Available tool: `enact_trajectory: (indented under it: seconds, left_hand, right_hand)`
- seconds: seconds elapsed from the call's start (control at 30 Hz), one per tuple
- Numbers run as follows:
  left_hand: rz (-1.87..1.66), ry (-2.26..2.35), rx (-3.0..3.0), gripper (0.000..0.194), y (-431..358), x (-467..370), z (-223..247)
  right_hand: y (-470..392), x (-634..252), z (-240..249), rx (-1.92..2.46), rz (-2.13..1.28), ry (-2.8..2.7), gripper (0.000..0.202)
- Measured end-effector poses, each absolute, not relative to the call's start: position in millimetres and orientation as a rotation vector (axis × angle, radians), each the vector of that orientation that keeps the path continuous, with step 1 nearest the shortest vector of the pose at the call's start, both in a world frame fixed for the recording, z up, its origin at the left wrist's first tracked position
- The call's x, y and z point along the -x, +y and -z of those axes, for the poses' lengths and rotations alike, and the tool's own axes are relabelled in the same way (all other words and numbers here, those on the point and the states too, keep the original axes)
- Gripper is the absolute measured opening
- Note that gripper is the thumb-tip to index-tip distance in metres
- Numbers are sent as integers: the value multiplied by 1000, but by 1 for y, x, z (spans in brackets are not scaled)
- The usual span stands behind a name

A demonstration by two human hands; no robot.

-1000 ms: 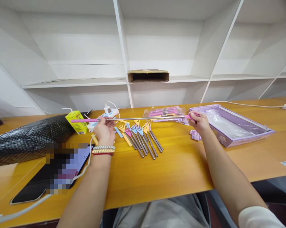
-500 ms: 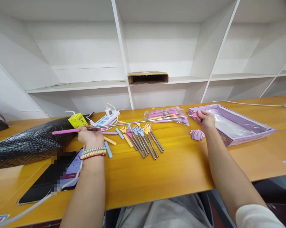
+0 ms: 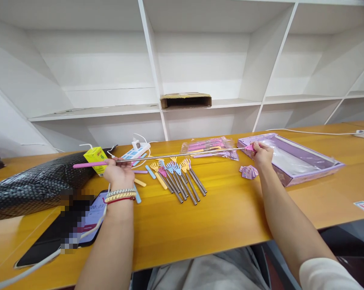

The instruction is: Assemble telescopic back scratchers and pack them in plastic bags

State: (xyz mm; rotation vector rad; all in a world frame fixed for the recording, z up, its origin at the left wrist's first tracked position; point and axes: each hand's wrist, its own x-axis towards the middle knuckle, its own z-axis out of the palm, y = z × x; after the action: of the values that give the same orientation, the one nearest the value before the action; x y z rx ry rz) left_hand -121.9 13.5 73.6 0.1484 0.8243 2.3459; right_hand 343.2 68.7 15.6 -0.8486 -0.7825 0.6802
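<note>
Farther apart than a second ago, the left hand (image 3: 119, 171) and right hand (image 3: 262, 155) now have more of the pink-handled rod (image 3: 182, 154) stretched between them, above the table (image 3: 224, 225). Left fingers pinch it where handle meets metal; right fingers grip its small pink head, partly hiding it. Its shaft is thin, shiny and straight. Lengthwise it runs roughly along the near edge, handle toward the table's left end, head toward the right.

Behind the rod, from our view, are the yellow drink carton (image 3: 95, 158), power strip (image 3: 136, 152) and bagged pink scratchers (image 3: 212, 146). Loose claw-headed scratchers (image 3: 182, 177) lie nearer the front edge, beside coloured handles (image 3: 160, 180). Small purple cards (image 3: 248, 172) lie near the open purple box (image 3: 309, 178) on the right; a black wrapped bundle (image 3: 43, 181) and phones (image 3: 53, 229) occupy the left.
</note>
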Motion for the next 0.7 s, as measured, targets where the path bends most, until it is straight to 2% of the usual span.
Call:
enact_trajectory:
  seconds: [0.13, 0.37, 0.53, 0.63, 0.7]
  left_hand:
    - [-2307, 812, -243, 20, 11, 121, -68]
    - [-2306, 969, -281, 6, 15, 124, -59]
    - [-2277, 1051, -305, 8, 21, 126, -47]
    - [-2227, 1046, -300, 5, 22, 131, -42]
    - [-2176, 1032, -311, 10, 21, 136, -41]
  right_hand:
    - [69, -350, -9, 872, -726, -891, 18]
    - [67, -351, -8, 825, -967, -953, 21]
    - [58, -350, -14, 674, -1232, -923, 51]
    - [55, -352, -15, 601, -1299, -915, 67]
    - [54, -353, -16, 574, -1304, -913, 73]
